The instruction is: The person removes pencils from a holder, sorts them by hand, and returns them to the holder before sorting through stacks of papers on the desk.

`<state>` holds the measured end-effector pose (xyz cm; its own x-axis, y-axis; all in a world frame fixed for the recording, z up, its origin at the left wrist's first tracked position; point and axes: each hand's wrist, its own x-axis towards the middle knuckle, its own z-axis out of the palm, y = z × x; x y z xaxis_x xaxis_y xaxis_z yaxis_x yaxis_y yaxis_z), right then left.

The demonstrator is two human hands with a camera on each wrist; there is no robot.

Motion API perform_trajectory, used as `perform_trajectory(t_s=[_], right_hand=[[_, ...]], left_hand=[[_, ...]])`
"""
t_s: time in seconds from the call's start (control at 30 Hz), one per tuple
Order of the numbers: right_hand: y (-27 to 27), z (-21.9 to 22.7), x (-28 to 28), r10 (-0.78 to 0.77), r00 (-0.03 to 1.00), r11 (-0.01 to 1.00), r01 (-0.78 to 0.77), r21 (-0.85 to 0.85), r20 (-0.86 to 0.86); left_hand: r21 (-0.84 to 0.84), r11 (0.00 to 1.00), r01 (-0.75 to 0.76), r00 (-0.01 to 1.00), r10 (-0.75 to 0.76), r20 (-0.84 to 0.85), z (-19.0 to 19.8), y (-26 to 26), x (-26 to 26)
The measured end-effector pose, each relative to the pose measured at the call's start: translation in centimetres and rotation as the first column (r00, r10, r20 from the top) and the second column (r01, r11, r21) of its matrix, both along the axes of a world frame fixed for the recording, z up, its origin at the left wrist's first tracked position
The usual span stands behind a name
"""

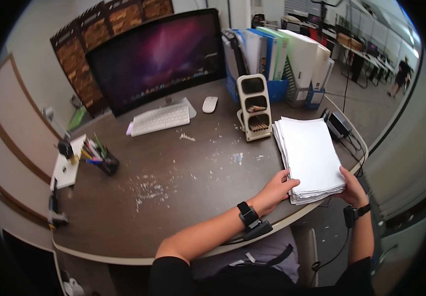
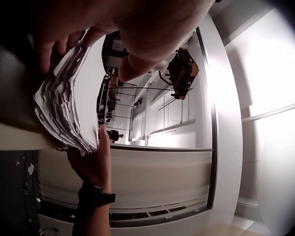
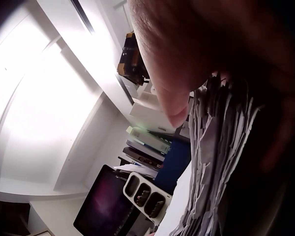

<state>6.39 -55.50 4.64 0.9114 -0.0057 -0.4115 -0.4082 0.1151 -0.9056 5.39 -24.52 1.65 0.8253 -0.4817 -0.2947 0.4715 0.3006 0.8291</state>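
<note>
A thick stack of white paper (image 1: 311, 155) with uneven, ragged edges lies at the right end of the desk, its near end by the desk's rim. My left hand (image 1: 272, 191) grips its left side near the front corner, thumb over the top sheet. From the right, my right hand (image 1: 352, 187) holds the near right corner. In the left wrist view the layered sheets (image 2: 64, 103) fan slightly, with the right hand (image 2: 94, 160) below them. The right wrist view shows the sheet edges (image 3: 211, 162) close up, fingers partly dark behind them.
Paper scraps (image 1: 149, 190) litter the brown desk (image 1: 198, 212). A beige three-slot holder (image 1: 255, 106) stands left of the stack, before upright binders (image 1: 272, 54). Further left are a mouse (image 1: 209, 104), keyboard (image 1: 161, 120), monitor (image 1: 158, 59) and pen cup (image 1: 105, 162). A black adapter (image 1: 340, 124) with cables sits right.
</note>
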Motion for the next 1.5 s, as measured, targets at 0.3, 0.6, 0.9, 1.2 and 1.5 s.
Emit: perform_trajectory(t_s=[0.3, 0.6, 0.9, 1.2, 1.5], right_hand=[[-2.5, -2.5, -5.0, 0.124, 0.987, 0.991, -0.129, -0.04, -0.103], [2.6, -0.3, -10.8, 0.452, 0.802, 0.888, -0.448, 0.106, -0.39], [18.6, -0.3, -3.5, 0.838, 0.449, 0.481, -0.876, 0.033, -0.311], [26.1, -1.7, 3.8, 0.809, 0.503, 0.52, -0.854, -0.03, -0.305], [25.6, 0.5, 8.0, 0.873, 0.431, 0.208, -0.754, -0.623, -0.23]], left_hand=[[0.118, 0.99, -0.08, 0.945, 0.038, 0.325, -1.2, -0.4, -4.8], [0.212, 0.976, -0.058, 0.985, 0.021, 0.172, -1.2, 7.6, -18.0], [0.139, 0.85, -0.507, 0.86, 0.489, 0.146, 1.6, 16.3, -24.3], [0.166, 0.863, -0.478, 0.87, 0.491, -0.046, 3.9, 23.4, -15.2], [0.435, 0.833, -0.341, 0.923, 0.384, -0.012, 2.3, 27.0, -10.8]])
